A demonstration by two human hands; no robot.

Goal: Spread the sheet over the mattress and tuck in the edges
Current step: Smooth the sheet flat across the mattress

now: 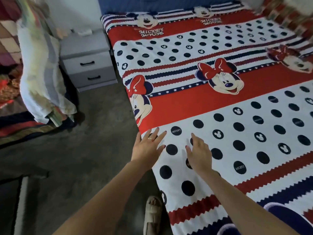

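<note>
Red, white and navy cartoon-print sheet (211, 99) is lying smooth across the mattress, covering it to the near edge. Both arms are reaching forward: the left hand (149, 146) is resting flat by the bed's side edge, fingers spread, gripping nothing; the right hand (199, 155) is pressing the polka-dot band just beside it, fingers relaxed. A grey two-drawer nightstand (86, 60) is standing beside the bed on dark carpet (93, 133), both drawers closed. A sandalled foot (152, 216) is showing below.
</note>
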